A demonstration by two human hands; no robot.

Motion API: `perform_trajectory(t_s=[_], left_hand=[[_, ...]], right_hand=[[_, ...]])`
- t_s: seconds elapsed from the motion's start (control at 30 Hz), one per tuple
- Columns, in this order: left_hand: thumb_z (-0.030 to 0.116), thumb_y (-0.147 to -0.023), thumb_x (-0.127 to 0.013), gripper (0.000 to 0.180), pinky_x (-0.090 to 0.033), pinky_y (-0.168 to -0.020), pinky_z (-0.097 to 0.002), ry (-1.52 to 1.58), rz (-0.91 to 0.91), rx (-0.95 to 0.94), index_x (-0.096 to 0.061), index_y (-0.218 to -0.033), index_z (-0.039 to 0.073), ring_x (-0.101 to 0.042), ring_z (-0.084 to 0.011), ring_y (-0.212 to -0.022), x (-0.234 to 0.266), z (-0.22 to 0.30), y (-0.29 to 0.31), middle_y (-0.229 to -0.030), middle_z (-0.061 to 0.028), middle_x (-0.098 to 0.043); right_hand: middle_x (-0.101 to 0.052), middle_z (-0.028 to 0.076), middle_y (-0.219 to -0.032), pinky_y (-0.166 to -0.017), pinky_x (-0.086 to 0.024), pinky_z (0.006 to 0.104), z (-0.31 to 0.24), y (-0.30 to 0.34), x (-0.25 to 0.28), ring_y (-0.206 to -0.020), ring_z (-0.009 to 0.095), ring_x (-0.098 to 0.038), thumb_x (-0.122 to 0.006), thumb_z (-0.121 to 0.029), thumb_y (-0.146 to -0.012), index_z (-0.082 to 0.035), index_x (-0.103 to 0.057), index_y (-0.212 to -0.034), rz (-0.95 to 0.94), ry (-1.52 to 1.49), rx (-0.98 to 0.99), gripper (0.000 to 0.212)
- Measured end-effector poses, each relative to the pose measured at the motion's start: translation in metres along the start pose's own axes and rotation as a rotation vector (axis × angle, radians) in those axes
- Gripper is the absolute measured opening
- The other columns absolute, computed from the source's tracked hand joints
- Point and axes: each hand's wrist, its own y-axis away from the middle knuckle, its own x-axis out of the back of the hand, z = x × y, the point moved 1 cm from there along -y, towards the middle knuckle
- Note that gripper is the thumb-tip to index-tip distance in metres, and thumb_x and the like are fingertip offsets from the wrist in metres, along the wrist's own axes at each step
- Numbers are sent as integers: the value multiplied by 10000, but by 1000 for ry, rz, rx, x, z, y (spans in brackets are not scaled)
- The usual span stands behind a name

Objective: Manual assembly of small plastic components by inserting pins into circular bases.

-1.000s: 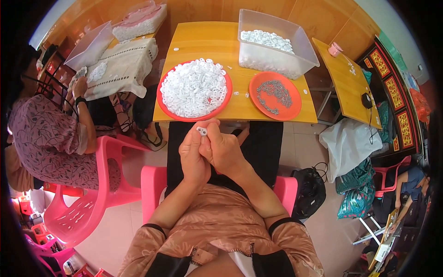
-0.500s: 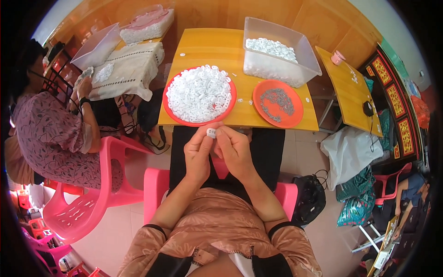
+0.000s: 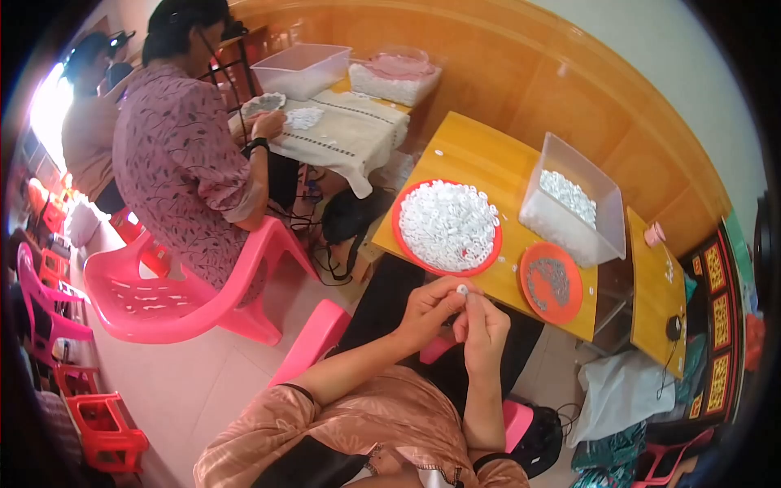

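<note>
My left hand and my right hand meet over my lap, just in front of the table's near edge. Between their fingertips is a small white plastic piece, mostly covered by the fingers. Both hands are closed on it. Right beyond them, a red round tray is heaped with similar white plastic pieces. To its right lies an orange plate bearing many small grey metal bits, too small to name.
A clear plastic bin of white pieces stands on the yellow table. At the left, a person sits on a pink chair, working at a cloth-covered table. A white bag rests on the floor at right.
The view has swung left and tilted, so the tables appear farther right and the other person shows more fully. My hands remain together, with the white piece now turned and more covered.
</note>
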Motion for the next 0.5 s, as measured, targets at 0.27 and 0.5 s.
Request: perform_trajectory(t_s=[0.27,0.5], left_hand=[[108,-921,-508,195,-449,-790,-227,37,-84,-37,-632,-1038,14,-566,-88,-896,0,0,-2,-981,-48,-621],[149,-935,-507,243,-445,-798,-233,17,-102,-88,-582,-1114,3,-537,-75,-920,0,-9,-1,-1011,-26,-589]], right_hand=[[-434,-18,-465,-399,-246,193,-1,-1,7,-404,39,-361,-488,-195,-940,-16,-580,-671,7,1,20,335],[-441,-20,-480,-399,-253,190,2,-4,13,-407,40,-368,-486,-194,-943,-11,-595,-712,-38,-43,2,314]])
